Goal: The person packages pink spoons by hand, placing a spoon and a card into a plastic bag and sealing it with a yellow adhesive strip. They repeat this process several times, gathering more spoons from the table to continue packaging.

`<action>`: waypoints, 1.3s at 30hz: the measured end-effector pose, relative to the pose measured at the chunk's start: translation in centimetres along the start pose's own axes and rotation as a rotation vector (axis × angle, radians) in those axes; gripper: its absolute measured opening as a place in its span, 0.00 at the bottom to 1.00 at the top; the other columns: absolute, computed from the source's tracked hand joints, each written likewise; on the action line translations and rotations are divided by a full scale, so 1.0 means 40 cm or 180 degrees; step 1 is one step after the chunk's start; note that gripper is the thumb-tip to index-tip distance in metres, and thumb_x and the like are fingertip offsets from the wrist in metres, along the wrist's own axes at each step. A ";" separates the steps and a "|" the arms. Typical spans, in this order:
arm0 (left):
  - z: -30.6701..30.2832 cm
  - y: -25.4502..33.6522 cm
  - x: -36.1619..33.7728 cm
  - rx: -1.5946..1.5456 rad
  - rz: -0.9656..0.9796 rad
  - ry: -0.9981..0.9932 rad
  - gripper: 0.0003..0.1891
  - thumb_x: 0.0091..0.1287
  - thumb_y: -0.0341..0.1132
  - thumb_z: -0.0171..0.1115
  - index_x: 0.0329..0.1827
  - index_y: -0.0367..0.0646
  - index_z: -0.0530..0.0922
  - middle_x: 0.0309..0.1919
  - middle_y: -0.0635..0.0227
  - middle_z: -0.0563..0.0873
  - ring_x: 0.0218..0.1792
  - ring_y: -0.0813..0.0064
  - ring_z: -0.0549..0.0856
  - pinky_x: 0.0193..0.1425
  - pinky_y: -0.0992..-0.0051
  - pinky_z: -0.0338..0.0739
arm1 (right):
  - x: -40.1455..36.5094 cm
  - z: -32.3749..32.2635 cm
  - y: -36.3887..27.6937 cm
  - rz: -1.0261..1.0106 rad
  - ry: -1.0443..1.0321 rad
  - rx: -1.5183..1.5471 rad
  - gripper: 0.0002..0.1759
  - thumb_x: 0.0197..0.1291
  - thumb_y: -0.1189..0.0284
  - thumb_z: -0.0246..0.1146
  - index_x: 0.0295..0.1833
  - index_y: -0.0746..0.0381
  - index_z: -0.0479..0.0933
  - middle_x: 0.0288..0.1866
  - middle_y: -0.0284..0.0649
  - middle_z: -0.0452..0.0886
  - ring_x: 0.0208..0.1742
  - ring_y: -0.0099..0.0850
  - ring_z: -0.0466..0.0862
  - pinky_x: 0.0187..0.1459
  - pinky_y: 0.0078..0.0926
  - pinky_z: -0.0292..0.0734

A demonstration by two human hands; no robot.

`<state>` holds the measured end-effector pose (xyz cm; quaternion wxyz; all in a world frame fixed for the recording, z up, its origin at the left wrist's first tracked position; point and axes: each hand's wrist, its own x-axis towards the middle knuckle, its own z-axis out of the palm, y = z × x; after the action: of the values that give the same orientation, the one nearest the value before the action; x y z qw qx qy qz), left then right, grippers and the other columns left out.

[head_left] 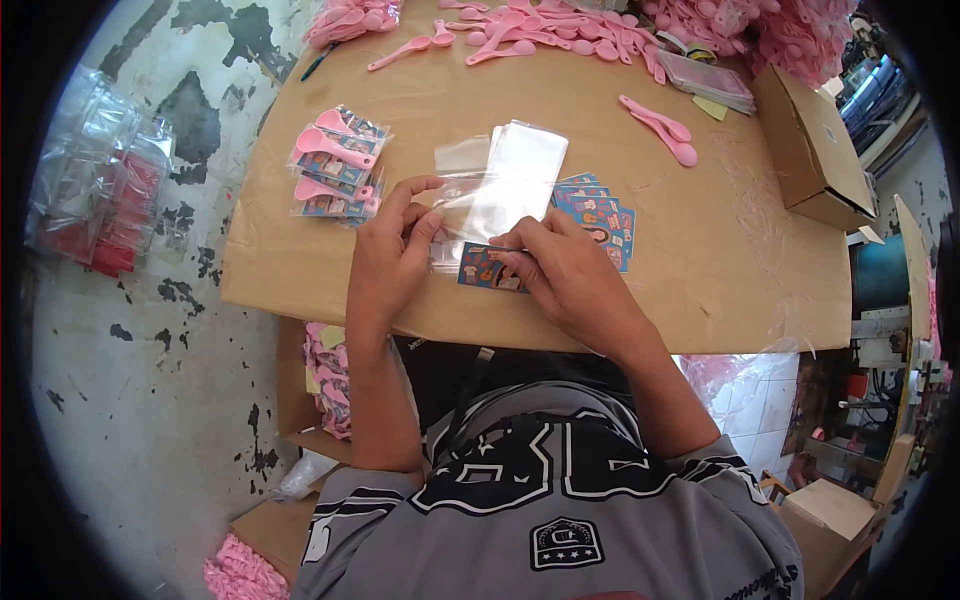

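1. The blue printed card (480,267) lay lengthwise at the near side of the counter (700,240), probably so its end could line up with the clear bag (462,200) just left of it.
2. The clear sleeves (515,185) and the fanned cards (616,225) sat just beyond and right of the hands, seemingly for easy reach.
3. Spoon-and-card packs (338,150) overlapped at left, apart from the supplies, perhaps to keep that working space free. Loose pink spoons (595,38) lay at the far side.
4. The right hand (575,270) had its grip nearly closed, thumb and fingertips pinching the card's far right edge.
5. The left hand (383,250) was half curled at the clear bag, index finger and thumb tips apart; whether its grip pinched the film could not be told.
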<state>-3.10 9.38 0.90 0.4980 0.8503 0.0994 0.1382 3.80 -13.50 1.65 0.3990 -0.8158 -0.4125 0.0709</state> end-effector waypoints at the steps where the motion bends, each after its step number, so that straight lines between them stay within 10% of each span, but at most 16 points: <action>1: -0.001 -0.004 0.002 -0.0014 -0.0011 0.0100 0.16 0.80 0.28 0.61 0.69 0.39 0.81 0.34 0.66 0.91 0.36 0.83 0.84 0.45 0.78 0.78 | 0.000 0.001 0.001 -0.0024 0.0010 -0.0004 0.11 0.77 0.69 0.65 0.54 0.65 0.83 0.46 0.46 0.84 0.51 0.45 0.82 0.53 0.42 0.78; 21: -0.013 -0.015 0.022 -0.2250 -0.0090 0.1465 0.22 0.76 0.28 0.71 0.69 0.41 0.76 0.39 0.68 0.92 0.39 0.79 0.91 0.45 0.79 0.84 | -0.001 0.015 0.006 -0.0229 0.0314 0.0294 0.11 0.76 0.68 0.65 0.50 0.67 0.79 0.39 0.51 0.84 0.47 0.50 0.82 0.48 0.47 0.78; 31: 0.055 0.037 -0.002 -0.2208 0.0017 0.1363 0.23 0.76 0.29 0.71 0.69 0.36 0.72 0.38 0.60 0.94 0.39 0.74 0.93 0.45 0.78 0.85 | -0.023 -0.024 0.008 0.0672 0.1141 0.2903 0.11 0.84 0.63 0.62 0.52 0.61 0.78 0.39 0.26 0.81 0.38 0.12 0.76 0.37 0.14 0.69; 39: 0.105 0.068 -0.018 -0.2251 0.0041 0.0876 0.23 0.76 0.26 0.70 0.70 0.35 0.72 0.40 0.57 0.94 0.41 0.74 0.93 0.49 0.77 0.87 | -0.016 -0.039 -0.006 0.0248 0.0831 0.2853 0.11 0.83 0.65 0.62 0.53 0.63 0.78 0.57 0.35 0.85 0.47 0.16 0.80 0.47 0.18 0.76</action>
<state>-2.30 4.39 1.24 0.7418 0.6000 0.1061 0.2800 3.92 -14.81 2.74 0.7577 -0.5800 -0.2566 0.1538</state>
